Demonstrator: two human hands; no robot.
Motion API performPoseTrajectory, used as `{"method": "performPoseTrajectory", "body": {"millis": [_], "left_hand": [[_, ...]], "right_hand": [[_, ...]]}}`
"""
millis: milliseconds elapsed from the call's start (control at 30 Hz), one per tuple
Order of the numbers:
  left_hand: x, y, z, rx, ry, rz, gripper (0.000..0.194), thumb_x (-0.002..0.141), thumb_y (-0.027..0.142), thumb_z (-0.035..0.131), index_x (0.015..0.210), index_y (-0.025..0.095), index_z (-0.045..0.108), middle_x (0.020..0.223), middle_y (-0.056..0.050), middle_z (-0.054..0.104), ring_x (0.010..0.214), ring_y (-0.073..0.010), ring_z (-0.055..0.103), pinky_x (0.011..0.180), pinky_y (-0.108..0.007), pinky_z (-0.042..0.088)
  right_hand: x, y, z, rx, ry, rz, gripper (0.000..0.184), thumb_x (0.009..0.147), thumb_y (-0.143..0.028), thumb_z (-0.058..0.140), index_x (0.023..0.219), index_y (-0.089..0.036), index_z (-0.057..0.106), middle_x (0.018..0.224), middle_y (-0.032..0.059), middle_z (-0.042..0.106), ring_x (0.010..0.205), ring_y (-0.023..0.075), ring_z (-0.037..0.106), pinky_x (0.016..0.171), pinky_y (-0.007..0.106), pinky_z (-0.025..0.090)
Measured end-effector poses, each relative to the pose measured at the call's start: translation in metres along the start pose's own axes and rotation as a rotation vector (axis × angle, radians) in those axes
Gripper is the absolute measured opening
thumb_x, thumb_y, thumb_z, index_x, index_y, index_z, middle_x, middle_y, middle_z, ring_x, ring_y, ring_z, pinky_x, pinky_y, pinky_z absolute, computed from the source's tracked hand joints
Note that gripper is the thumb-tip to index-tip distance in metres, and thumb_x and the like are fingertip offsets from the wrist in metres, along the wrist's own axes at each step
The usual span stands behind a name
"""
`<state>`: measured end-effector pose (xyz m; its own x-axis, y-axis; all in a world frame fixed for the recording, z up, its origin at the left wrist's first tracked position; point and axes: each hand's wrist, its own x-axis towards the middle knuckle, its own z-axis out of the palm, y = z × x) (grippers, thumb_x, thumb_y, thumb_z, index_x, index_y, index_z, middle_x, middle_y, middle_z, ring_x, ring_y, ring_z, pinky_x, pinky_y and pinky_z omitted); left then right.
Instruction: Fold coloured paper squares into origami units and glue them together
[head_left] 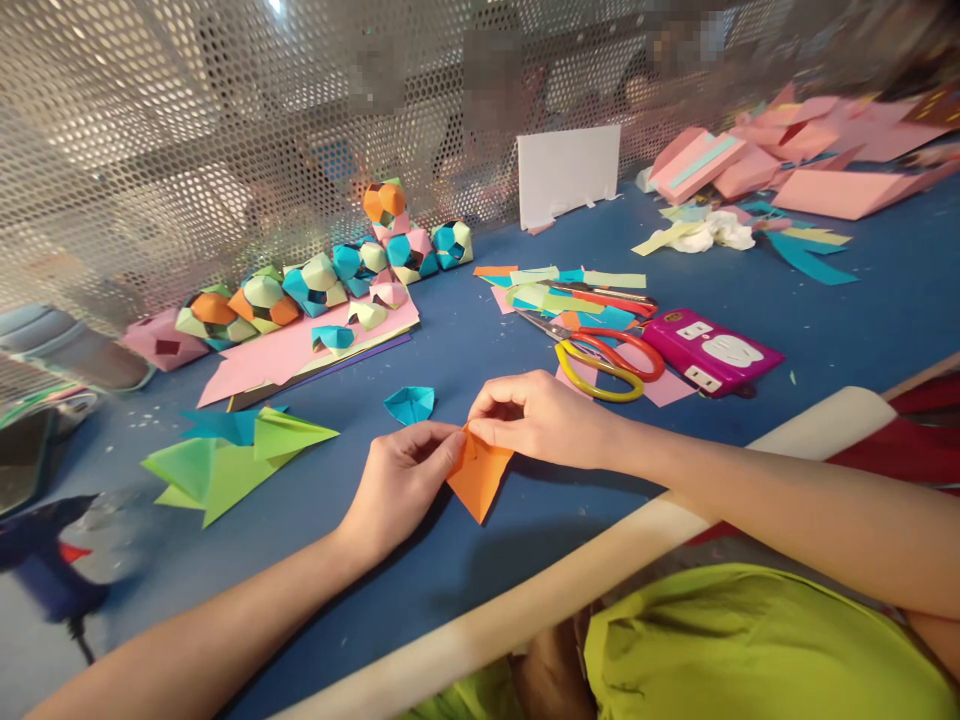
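Between both hands is a folded piece of orange paper (481, 480), its pointed end hanging down toward me. My left hand (401, 480) pinches its upper left edge between thumb and fingers. My right hand (536, 420) grips the top of the same paper, fingertips almost meeting the left thumb. Just beyond the hands lies a small blue folded paper piece (411, 403). Green folded papers (240, 465) rest left of my left hand, partly over a blue one. Scissors with red and yellow handles (600, 370) lie past my right hand.
Several multicoloured paper balls (315, 285) line the perforated metal screen (262, 120). Pink sheets (262, 360) lie before them. A glue gun (56, 560) and a bottle (75, 345) stand left. Rightward are a magenta power strip (712, 352), pink paper pieces (847, 190) and a white tube (540, 600).
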<state>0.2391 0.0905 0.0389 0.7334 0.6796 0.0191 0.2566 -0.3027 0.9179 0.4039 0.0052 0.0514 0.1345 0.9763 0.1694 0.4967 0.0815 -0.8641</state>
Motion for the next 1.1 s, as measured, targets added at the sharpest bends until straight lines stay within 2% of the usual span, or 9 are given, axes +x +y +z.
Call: {"method": "performPoseTrajectory", "body": {"millis": [167, 400, 567, 733, 933, 1100], "left_hand": [[0.000, 0.000, 0.000, -0.015, -0.003, -0.007, 0.024, 0.077, 0.036, 0.064, 0.076, 0.016, 0.076, 0.065, -0.002, 0.067, 0.059, -0.0115, 0.054, 0.055, -0.019, 0.044], [0.004, 0.002, 0.000, -0.100, -0.064, -0.078, 0.015, 0.071, 0.029, 0.068, 0.075, 0.016, 0.075, 0.066, -0.001, 0.069, 0.058, -0.0106, 0.055, 0.056, -0.019, 0.045], [0.002, 0.002, 0.002, -0.063, -0.009, -0.080, 0.014, 0.070, 0.028, 0.067, 0.071, 0.015, 0.072, 0.060, 0.001, 0.064, 0.053, -0.0084, 0.050, 0.051, -0.018, 0.041], [0.001, 0.002, 0.003, -0.046, 0.033, -0.070, 0.012, 0.069, 0.027, 0.066, 0.069, 0.015, 0.069, 0.062, 0.001, 0.065, 0.055, -0.0092, 0.052, 0.053, -0.019, 0.042], [0.001, 0.002, 0.005, 0.008, 0.021, -0.080, 0.016, 0.068, 0.031, 0.068, 0.070, 0.015, 0.066, 0.060, 0.001, 0.060, 0.055, -0.0098, 0.049, 0.051, -0.021, 0.038], [-0.001, 0.000, 0.005, 0.020, 0.099, -0.031, 0.012, 0.069, 0.028, 0.066, 0.068, 0.017, 0.063, 0.059, 0.002, 0.058, 0.054, -0.0098, 0.047, 0.051, -0.021, 0.037]], "right_hand": [[0.000, 0.001, 0.002, -0.025, 0.013, -0.048, 0.010, 0.079, -0.013, 0.058, 0.069, -0.014, 0.062, 0.066, -0.0021, 0.061, 0.061, 0.0077, 0.052, 0.057, 0.018, 0.039], [-0.001, 0.010, 0.007, -0.118, 0.107, -0.329, 0.017, 0.078, -0.005, 0.053, 0.064, -0.014, 0.057, 0.068, -0.0015, 0.055, 0.060, 0.0069, 0.048, 0.057, 0.019, 0.037], [-0.001, 0.016, 0.009, -0.169, 0.150, -0.478, 0.016, 0.081, -0.007, 0.052, 0.067, -0.015, 0.057, 0.068, -0.0008, 0.054, 0.059, 0.0076, 0.047, 0.057, 0.020, 0.037], [-0.001, 0.018, 0.009, -0.213, 0.099, -0.449, 0.007, 0.081, -0.010, 0.060, 0.075, -0.015, 0.060, 0.074, 0.0006, 0.059, 0.064, 0.0093, 0.052, 0.060, 0.020, 0.040], [-0.001, 0.022, 0.010, -0.283, 0.093, -0.505, 0.013, 0.084, -0.007, 0.056, 0.074, -0.014, 0.062, 0.071, 0.0006, 0.059, 0.063, 0.0091, 0.053, 0.059, 0.020, 0.039], [-0.001, 0.018, 0.009, -0.237, 0.113, -0.468, 0.004, 0.082, -0.014, 0.064, 0.079, -0.014, 0.063, 0.075, 0.0016, 0.061, 0.067, 0.0102, 0.056, 0.062, 0.020, 0.042]]}}
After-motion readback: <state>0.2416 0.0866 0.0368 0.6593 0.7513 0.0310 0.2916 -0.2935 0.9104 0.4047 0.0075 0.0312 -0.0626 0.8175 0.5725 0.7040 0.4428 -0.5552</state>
